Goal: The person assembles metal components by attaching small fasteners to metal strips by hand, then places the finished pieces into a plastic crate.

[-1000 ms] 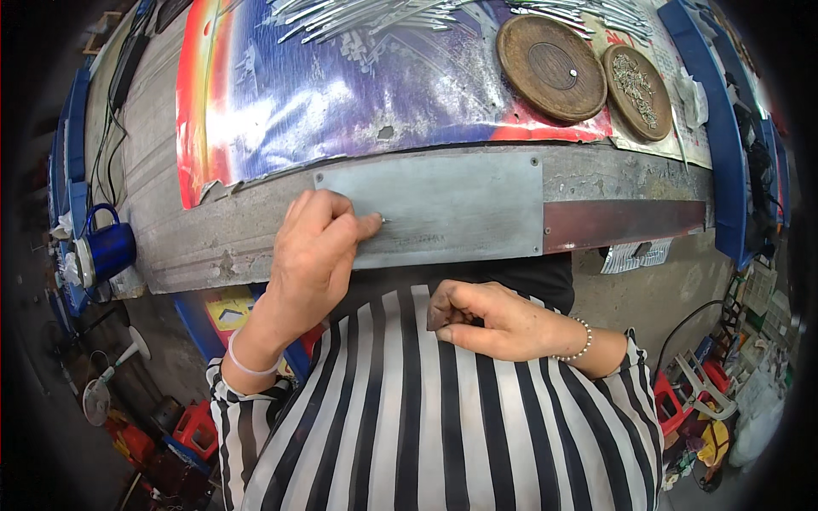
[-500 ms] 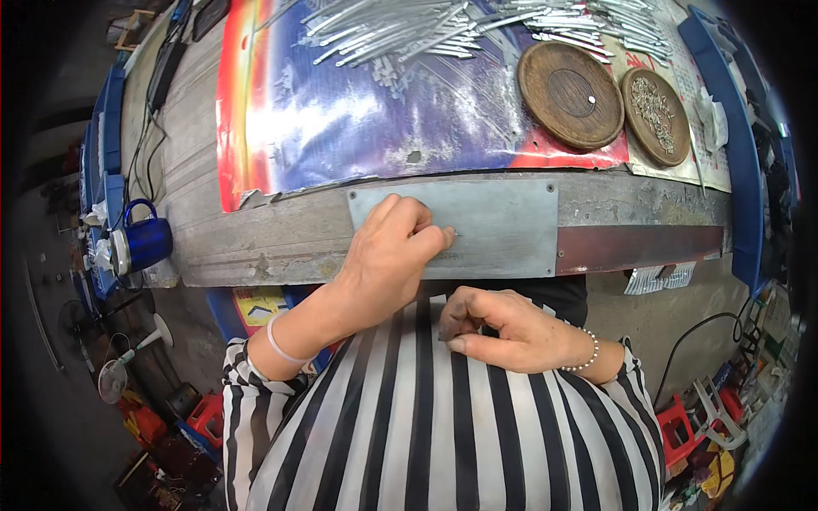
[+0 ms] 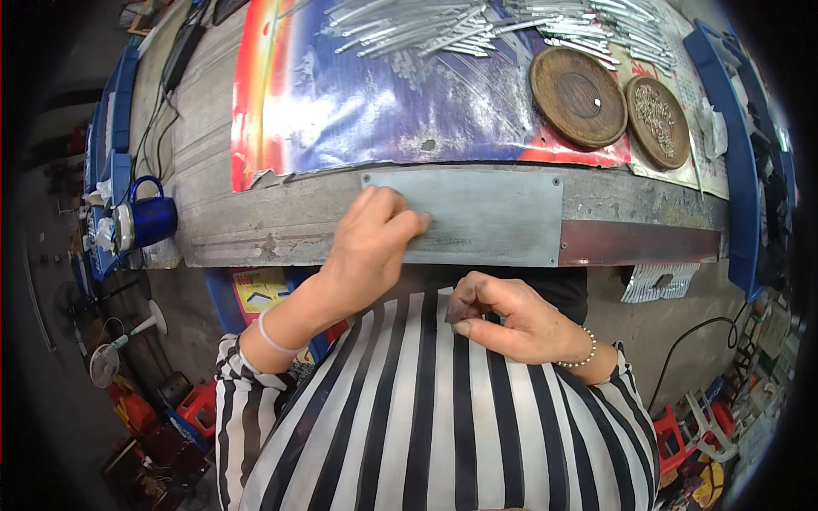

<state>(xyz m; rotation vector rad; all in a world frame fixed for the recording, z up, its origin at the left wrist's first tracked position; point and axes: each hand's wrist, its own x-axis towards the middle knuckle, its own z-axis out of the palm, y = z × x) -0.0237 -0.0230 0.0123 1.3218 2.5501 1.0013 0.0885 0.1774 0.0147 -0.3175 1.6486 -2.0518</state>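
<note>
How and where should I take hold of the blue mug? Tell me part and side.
Take the blue mug by its handle, probably coming from the far side: it juts out that way as a loop, with nothing covering it.

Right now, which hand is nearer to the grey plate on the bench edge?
Left. The left hand is over the left part of the grey plate; the right hand is off its near edge, before the striped shirt.

glare streaks the glossy sheet [image 3: 375,115]; the view's edges bend and darken.
</note>
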